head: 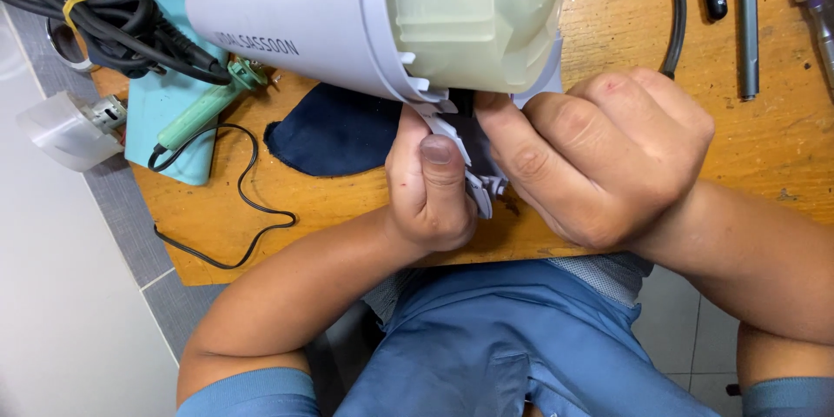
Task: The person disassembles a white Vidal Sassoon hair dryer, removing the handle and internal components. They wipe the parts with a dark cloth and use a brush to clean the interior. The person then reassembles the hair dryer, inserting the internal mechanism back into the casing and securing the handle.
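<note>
A large white plastic appliance housing (295, 17) with a pale translucent inner part (473, 13) is held close under the camera, above a wooden table (347, 200). My left hand (426, 187) pinches its notched white lower rim, thumb on top. From the right, my right hand (599, 152) grips the same rim with its fingers curled. A dark part shows between the two hands; I cannot tell what it is.
A dark blue cloth (334, 130) lies on the table behind the hands. At the left sit a green soldering iron (204, 109) on a teal pad, a thin black cord (248, 208) and a bundled black cable (104, 9). Pens and metal tools (747, 22) lie at the back right.
</note>
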